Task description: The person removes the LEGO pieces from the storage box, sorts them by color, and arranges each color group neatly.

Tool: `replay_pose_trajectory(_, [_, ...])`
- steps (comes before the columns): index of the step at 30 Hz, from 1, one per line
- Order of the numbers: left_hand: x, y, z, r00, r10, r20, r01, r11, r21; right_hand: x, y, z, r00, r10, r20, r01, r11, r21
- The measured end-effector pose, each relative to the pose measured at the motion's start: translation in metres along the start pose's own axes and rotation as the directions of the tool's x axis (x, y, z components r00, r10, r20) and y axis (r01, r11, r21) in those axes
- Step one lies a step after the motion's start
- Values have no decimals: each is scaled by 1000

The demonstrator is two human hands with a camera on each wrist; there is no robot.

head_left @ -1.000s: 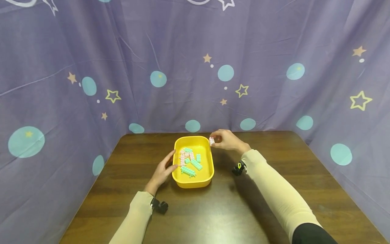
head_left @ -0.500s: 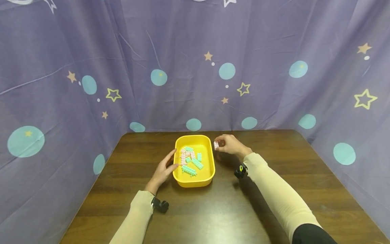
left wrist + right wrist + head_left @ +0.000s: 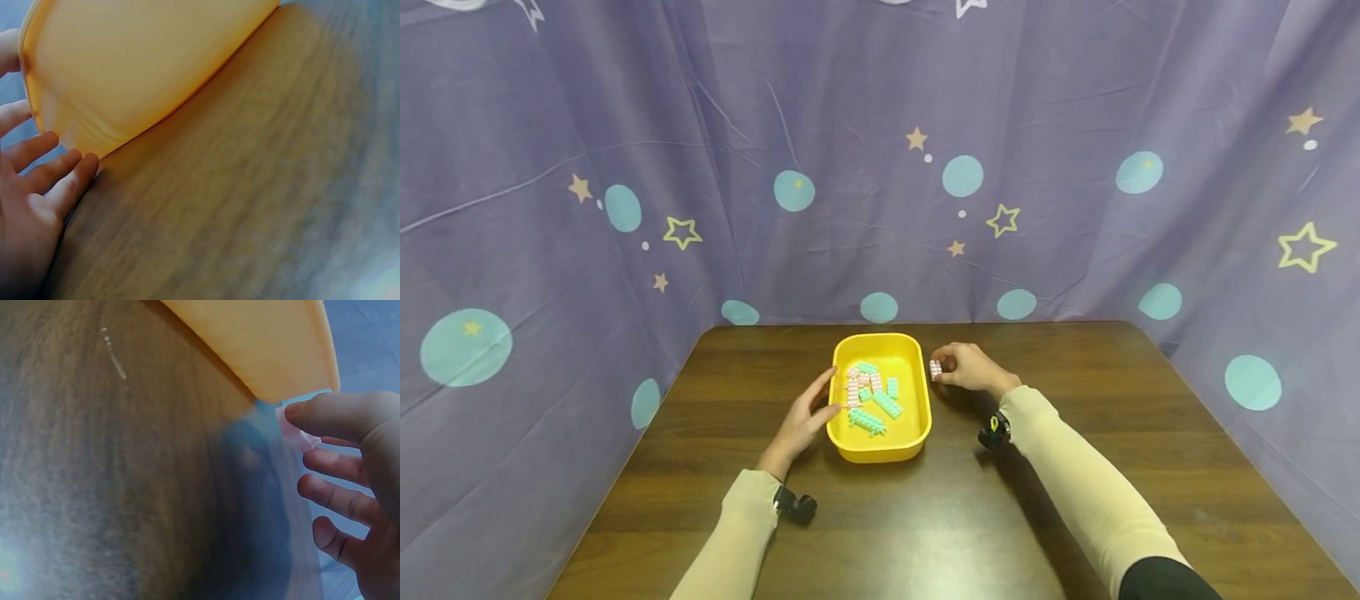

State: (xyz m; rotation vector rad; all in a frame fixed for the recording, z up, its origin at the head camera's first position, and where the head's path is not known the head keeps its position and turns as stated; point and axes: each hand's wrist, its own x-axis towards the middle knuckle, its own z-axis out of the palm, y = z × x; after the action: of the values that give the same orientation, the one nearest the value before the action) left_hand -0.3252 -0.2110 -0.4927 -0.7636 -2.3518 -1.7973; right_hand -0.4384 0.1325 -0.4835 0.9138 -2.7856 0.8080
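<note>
My left hand (image 3: pixel 797 425) lies along the left side of a yellow plastic tub (image 3: pixel 880 455), thumb and forefinger spread at its rim. In the left wrist view, the fingers (image 3: pixel 65 181) touch the tub's outer wall, extended. Beyond the tub's right side, my right hand (image 3: pixel 973 367) pinches a pink-and-white studded toy brick (image 3: pixel 936 371) between thumb and fingers, low over the table. The right wrist view shows the thumb pressed against the brick (image 3: pixel 297 434), while the other fingers are loosely bent.
Inside the tub lie several mint-green bricks (image 3: pixel 887 405) and pink bricks (image 3: pixel 853 390). The brown wooden table (image 3: pixel 880 533) ends at a purple patterned curtain (image 3: pixel 850 125) behind it. A black wrist camera (image 3: pixel 795 506) is strapped to each forearm.
My right hand has moved from the tub's right rim, rightward and down toward the table, carrying the pink brick. The left hand stays at the tub.
</note>
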Motion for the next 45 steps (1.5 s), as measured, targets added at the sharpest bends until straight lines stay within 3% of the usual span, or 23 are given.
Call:
replay_pose_trajectory(9, [-1, 1, -1, 1000, -17, 3, 17, 1000, 13, -4, 3, 9, 999, 17, 42, -18, 1000, 23])
replay_pose_trajectory(45, [0, -2, -2, 1000, -27, 9, 28, 999, -36, -6, 3, 18, 1000, -16, 23, 17, 1000, -16])
